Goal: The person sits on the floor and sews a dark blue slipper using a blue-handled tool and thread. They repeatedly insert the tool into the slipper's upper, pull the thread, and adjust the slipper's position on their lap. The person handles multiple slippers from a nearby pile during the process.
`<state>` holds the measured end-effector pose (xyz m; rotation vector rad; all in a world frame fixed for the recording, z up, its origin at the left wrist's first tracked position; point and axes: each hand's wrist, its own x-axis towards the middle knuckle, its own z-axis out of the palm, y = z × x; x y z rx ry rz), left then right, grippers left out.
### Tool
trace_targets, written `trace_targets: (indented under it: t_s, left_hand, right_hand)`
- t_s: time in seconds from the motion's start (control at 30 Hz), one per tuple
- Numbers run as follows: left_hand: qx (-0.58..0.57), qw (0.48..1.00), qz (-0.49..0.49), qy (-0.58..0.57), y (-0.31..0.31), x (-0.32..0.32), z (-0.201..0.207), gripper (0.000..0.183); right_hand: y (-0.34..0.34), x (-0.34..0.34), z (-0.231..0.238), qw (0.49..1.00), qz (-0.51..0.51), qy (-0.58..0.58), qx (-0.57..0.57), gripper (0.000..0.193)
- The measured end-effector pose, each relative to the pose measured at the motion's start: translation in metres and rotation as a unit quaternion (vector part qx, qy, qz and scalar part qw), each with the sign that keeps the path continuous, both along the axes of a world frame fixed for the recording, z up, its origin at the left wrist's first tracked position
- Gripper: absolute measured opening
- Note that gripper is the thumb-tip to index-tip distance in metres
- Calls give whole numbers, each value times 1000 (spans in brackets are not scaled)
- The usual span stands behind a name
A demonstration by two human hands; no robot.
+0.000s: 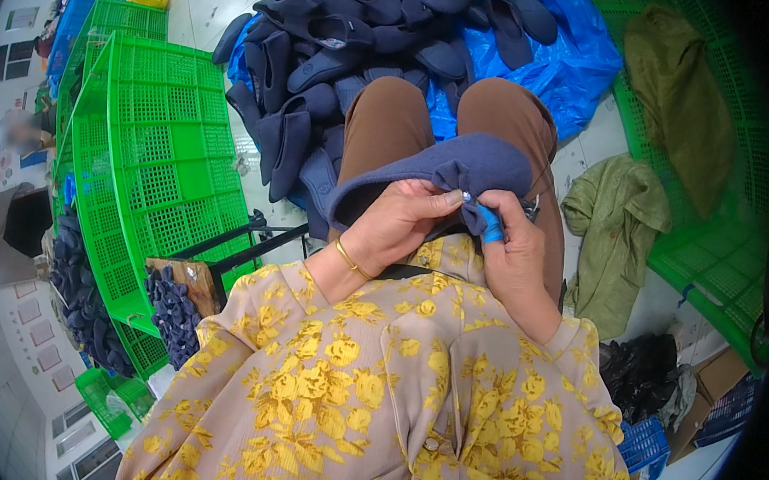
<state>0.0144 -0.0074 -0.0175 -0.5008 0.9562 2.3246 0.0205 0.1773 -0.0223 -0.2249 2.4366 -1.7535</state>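
A navy fabric slipper (410,167) with a knotted bow on its upper lies across my lap. My left hand (392,224), a gold bangle at its wrist, grips the slipper's edge, its thumb pressed by the bow. Blue tape wraps a finger of my right hand (517,253), which pinches the bow's fabric from the other side. A small shiny bit (466,196) shows between the thumb and fingertips; I cannot make out what it is.
Many navy slippers (330,36) are heaped on a blue plastic sheet (572,73) beyond my knees. Green crates (167,145) stand at left, with more (708,248) at right. Olive cloth (611,243) lies on the floor. A wooden block (191,282) and navy pieces (169,312) sit at my left.
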Motion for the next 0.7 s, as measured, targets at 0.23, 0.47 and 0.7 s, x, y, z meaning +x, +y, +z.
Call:
trace_targets:
  t_s: [0.23,0.47,0.7]
  left_hand:
    - [-9,1000,6,-9,8,-4,14,22]
    - [-9,1000,11,10,7,-3,13,26]
    - [12,1000,-3,18,5,-2,12,31]
  right_hand:
    - [-2,-1,7,998,0,-60,-5,21]
    - [-4,-2,3,998,2,-56,-22,20]
    - [-4,1,-4,985,13,-104,-134,25]
